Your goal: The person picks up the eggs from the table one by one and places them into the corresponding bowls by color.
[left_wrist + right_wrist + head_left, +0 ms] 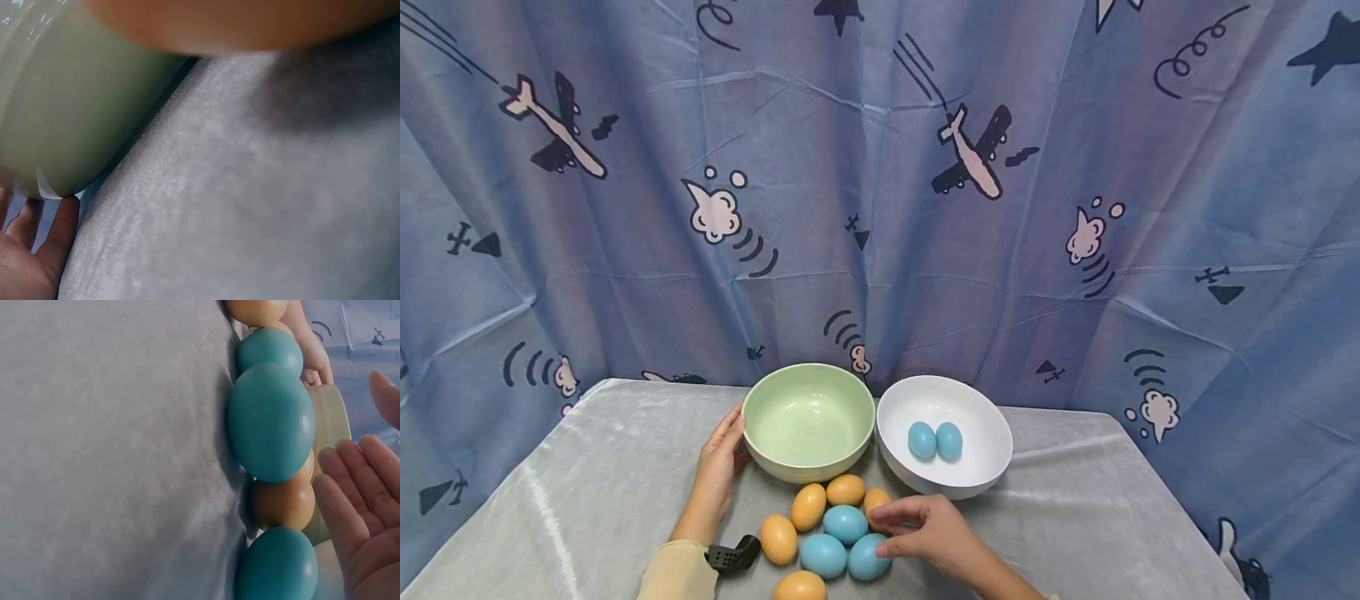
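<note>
My left hand (pixel 718 467) rests against the left side of a light green bowl (pixel 808 462), its fingers fairly straight along the outer wall. In the left wrist view, fingertips (pixel 62 228) touch that wall. My right hand (pixel 936 533) hovers over the right edge of an egg group, thumb and fingers spread apart. Its thumb is nearest a blue egg (pixel 867 560), its fingers nearest an orange egg (pixel 875 500). The right wrist view shows nothing between thumb and fingers (pixel 369 481). Two more blue eggs (pixel 846 525) lie among several orange eggs (pixel 808 507).
Right of the green bowl stands a white bowl (pixel 940 400) with two blue eggs (pixel 922 440) inside. A grey velvety cloth (pixel 1075 517) covers the table. Behind it hangs a blue curtain (pixel 820 208) with printed aeroplanes. A dark band (pixel 733 557) is on my left wrist.
</note>
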Tool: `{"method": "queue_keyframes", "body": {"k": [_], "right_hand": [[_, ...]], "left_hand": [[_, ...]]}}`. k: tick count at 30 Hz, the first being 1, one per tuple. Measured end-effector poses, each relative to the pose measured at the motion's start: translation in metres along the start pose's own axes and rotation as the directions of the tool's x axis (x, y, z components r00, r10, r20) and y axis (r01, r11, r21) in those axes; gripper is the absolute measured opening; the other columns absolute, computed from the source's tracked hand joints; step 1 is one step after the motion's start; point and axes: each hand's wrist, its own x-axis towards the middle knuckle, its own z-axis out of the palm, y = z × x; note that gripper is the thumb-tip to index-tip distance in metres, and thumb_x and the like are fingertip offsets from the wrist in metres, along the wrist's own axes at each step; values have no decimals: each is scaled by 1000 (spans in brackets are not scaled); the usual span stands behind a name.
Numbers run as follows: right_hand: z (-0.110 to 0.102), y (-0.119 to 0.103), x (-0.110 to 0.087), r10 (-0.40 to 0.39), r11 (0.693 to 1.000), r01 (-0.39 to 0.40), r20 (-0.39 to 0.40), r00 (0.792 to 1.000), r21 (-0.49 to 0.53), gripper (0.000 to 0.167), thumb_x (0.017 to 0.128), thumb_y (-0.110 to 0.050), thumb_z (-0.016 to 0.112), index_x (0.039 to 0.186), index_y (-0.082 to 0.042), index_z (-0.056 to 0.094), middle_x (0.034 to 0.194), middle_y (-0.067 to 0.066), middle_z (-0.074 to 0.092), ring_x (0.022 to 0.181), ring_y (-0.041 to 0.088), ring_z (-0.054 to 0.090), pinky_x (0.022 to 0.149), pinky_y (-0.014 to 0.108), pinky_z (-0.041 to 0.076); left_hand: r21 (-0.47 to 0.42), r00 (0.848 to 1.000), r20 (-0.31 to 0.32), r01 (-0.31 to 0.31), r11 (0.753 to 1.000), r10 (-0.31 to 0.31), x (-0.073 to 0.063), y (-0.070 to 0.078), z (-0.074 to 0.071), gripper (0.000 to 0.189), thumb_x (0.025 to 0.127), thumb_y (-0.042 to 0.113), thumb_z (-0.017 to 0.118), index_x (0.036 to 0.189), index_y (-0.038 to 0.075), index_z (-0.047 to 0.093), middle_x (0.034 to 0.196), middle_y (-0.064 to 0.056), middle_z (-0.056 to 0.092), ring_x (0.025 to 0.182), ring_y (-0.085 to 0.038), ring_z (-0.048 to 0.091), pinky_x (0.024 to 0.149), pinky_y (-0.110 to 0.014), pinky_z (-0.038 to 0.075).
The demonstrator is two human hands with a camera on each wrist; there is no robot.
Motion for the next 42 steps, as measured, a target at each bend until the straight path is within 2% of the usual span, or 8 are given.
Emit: {"method": "queue_keyframes", "body": {"k": [7,13,19,28,31,36,38,42], "right_hand": [[1,3,2,41,999,-41,-6,999,-5,44,79,-6,83,115,13,67,115,29,69,105,10,69,91,25,56],[2,4,2,73,997,-73,8,997,-13,46,79,-9,84,115,12,67,115,25,71,104,6,68,91,23,55],[4,3,4,99,995,-98,21,995,-20,45,79,-10,84,115,11,68,115,22,72,106,8,68,92,23,55],[6,7,5,70,996,-68,32,997,-66,43,77,-7,85,114,9,69,115,23,71,111,26,69,91,25,56],[7,8,5,47,994,-44,29,998,-100,41,77,-6,85,112,9,71,113,23,72,108,19,69,91,26,56],[8,9,5,34,984,-31,13,999,-174,35,75,-5,85,108,4,74,109,18,74,99,-3,66,91,27,56],[8,9,4,40,982,-38,7,999,-186,34,75,-4,85,107,3,75,108,17,74,98,-5,65,91,28,56],[9,8,3,49,980,-48,0,999,-195,33,75,-3,85,106,2,75,107,16,75,99,-1,66,90,30,56]], "left_hand": [[6,1000,-5,-4,1000,4,0,0,0,64,104,50,44,158,19,29,165,-1,27,150,-25,29,120,-49,29],[10,1000,3,-11,1000,11,-2,0,0,63,105,48,43,159,19,27,165,-3,25,150,-27,27,120,-51,28],[21,1000,-20,-16,1000,17,-1,0,1,65,103,51,44,158,18,29,165,-5,27,149,-30,29,118,-53,30],[-5,1000,5,-7,1000,7,-2,2,-2,61,106,45,42,159,19,26,166,-2,23,151,-27,26,120,-51,27],[-6,1000,6,-4,1000,4,-2,1,-1,59,107,43,41,159,20,25,166,-2,23,151,-26,26,120,-51,27],[-5,1000,-3,-2,1000,2,-1,2,0,61,106,45,42,159,18,27,166,-3,25,151,-27,27,120,-51,28],[-3,1000,-5,-4,1000,4,-1,1,0,62,105,46,43,158,18,28,166,-3,25,151,-27,27,120,-52,28],[-7,1000,1,-6,1000,6,-2,1,0,62,105,46,43,158,18,27,166,-3,24,151,-27,26,121,-52,27]]}}
